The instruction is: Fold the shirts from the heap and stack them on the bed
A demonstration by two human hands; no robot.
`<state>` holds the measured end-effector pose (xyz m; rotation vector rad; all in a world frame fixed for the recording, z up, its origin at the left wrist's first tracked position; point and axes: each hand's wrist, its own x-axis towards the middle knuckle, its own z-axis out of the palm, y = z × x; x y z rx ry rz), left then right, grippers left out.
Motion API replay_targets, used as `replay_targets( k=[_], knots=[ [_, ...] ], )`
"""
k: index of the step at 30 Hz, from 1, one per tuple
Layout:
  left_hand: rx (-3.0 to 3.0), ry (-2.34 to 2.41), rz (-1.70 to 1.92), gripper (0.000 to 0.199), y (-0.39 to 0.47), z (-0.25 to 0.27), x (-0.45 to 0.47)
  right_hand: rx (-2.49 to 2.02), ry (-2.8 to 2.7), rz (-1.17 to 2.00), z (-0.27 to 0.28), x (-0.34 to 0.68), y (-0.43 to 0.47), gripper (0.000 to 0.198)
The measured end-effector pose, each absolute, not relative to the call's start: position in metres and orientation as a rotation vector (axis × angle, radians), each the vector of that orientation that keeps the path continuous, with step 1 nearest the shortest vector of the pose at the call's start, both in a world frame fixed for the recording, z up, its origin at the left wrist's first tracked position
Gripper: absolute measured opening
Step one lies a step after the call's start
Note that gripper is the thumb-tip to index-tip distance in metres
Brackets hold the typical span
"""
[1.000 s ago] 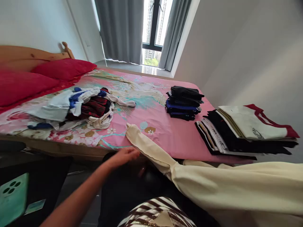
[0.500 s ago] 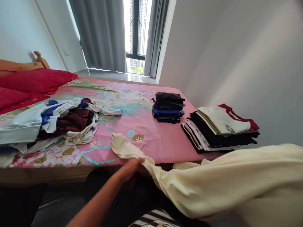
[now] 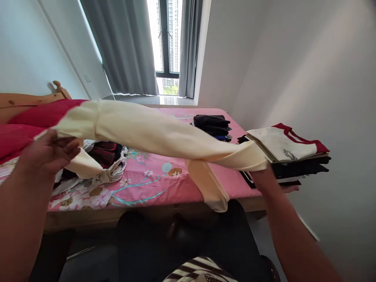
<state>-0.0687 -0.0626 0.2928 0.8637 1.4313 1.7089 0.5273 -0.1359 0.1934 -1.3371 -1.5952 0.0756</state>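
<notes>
Left hand (image 3: 54, 152) half-curled at one end and right hand buried in the other, neither grip clear enough to tell, the cream garment (image 3: 164, 133) stretches lengthwise between them, above the bed (image 3: 179, 190), sloping down rightward, neither hand nearer.

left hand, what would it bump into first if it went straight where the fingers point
Going rightward, the left hand would probably first meet the hanging part of the cream garment; the heap of clothes seems to lie beyond, though depth is unclear.
</notes>
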Motion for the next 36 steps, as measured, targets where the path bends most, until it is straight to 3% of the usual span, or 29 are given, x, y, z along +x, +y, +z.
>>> replay_targets(
  k=[4, 6, 9, 13, 16, 19, 24, 29, 34, 36],
  knots=[
    [0.426, 1.567, 1.522, 0.023, -0.072, 0.207, -0.088, -1.58, -1.807, 0.731, 0.101, 0.49, -0.163, 0.036],
    [0.358, 1.672, 1.462, 0.015, -0.083, 0.166, -0.08, -1.721, -1.782, 0.845, 0.064, 0.483, -0.18, 0.046],
    [0.482, 1.693, 1.418, 0.005, -0.107, 0.116, -0.038, -1.82, -1.676, 0.852, 0.032, 0.481, -0.196, 0.066],
    [0.93, 1.582, 1.186, 0.032, -0.144, 0.079, 0.064, -1.714, -1.729, 0.557, 0.029, 0.482, -0.186, 0.062],
    [1.384, 1.321, 0.853, 0.032, -0.166, 0.069, 0.148, -1.573, -1.926, 0.356, 0.036, 0.479, -0.165, 0.063],
    [1.676, 1.159, 0.802, 0.03, -0.174, 0.065, 0.213, -1.574, -2.091, 0.368, 0.043, 0.472, -0.15, 0.066],
    [1.801, 1.21, 0.745, 0.052, -0.176, 0.05, 0.267, -1.645, -2.127, 0.483, 0.061, 0.454, -0.163, 0.023],
    [1.954, 1.275, 0.759, 0.011, -0.2, 0.054, 0.267, -1.47, -1.913, 0.471, 0.082, 0.441, -0.202, 0.016],
    [1.992, 1.456, 0.912, 0.01, -0.214, 0.103, 0.246, -1.386, -1.66, 0.328, 0.098, 0.429, -0.228, 0.002],
    [1.988, 1.538, 0.879, 0.008, -0.215, 0.125, 0.24, -1.403, -1.578, 0.303, 0.101, 0.424, -0.232, 0.005]
  ],
)
